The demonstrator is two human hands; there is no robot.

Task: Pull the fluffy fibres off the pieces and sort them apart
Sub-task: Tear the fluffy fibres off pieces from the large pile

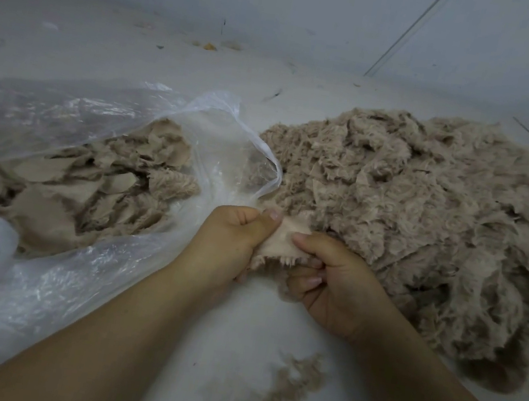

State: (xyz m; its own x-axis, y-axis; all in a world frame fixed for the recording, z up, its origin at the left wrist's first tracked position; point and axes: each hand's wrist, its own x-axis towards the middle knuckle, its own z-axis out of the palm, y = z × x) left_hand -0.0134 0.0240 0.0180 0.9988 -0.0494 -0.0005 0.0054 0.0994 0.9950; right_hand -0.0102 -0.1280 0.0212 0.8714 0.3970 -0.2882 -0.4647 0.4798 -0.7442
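Both hands, left hand (233, 233) and right hand (326, 279), pinch one fabric piece (279, 237). Recommend short firm plucks; loose fibres (280, 397) drop below, bag (58, 140) left.

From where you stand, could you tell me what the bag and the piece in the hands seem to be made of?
The bag looks like thin clear plastic film: glossy, crinkled, contents showing through. The piece, pinched by the left hand and the right hand, looks like faux-fur fabric: smooth beige backing, fluffy fringe; the fibre type is unclear.

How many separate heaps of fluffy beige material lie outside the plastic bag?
2: the big pile right of the plastic bag, and a small fibre tuft between the forearms. Others may be hidden.
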